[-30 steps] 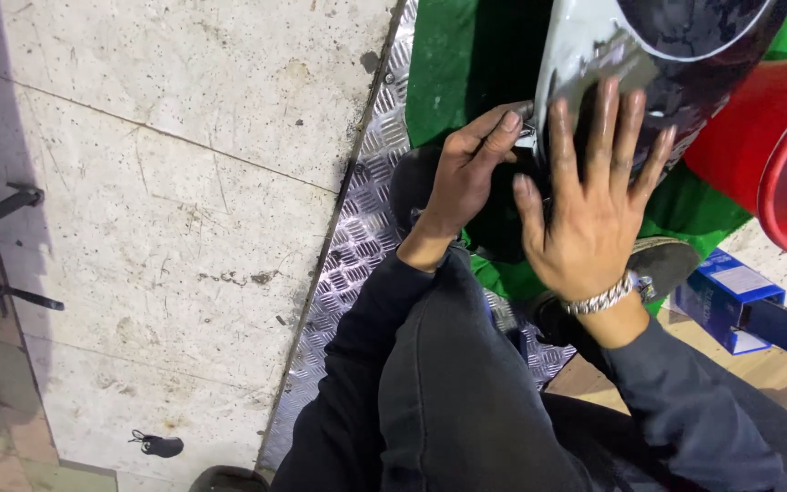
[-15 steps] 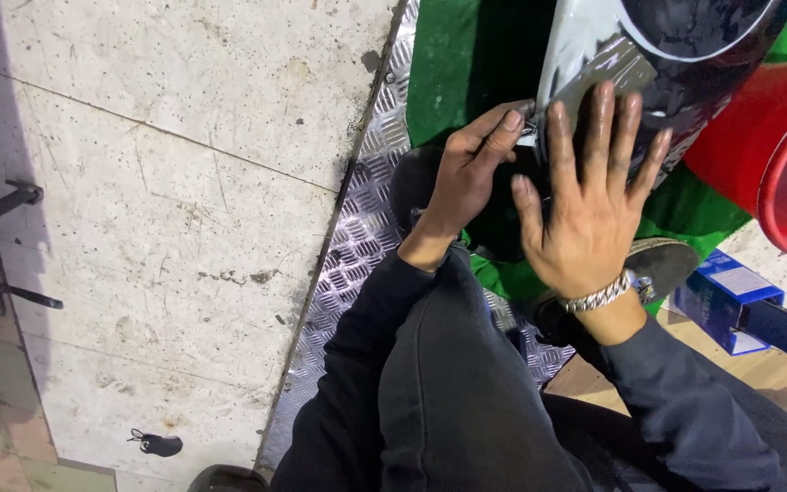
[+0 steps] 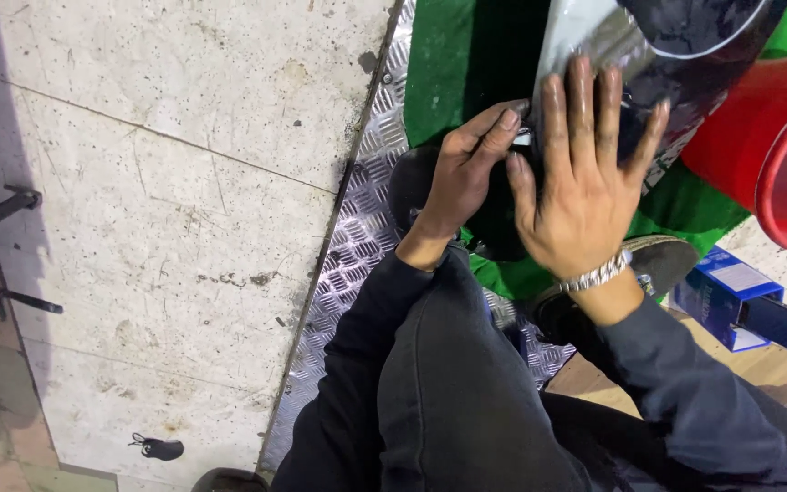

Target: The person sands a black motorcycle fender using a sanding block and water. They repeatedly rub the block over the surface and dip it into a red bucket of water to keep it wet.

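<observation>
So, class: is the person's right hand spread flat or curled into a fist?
Spread flat. The right hand lies palm-down on the shiny grey panel, fingers straight and fanned apart. A metal watch circles its wrist.

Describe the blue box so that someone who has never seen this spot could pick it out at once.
Start at the big red bucket at the right edge and drop straight down to the wooden surface below it. There lies the blue box, just right of the right hand and its silver wrist chain. It is the only blue, square-cornered thing there, with a pale top panel.
</observation>
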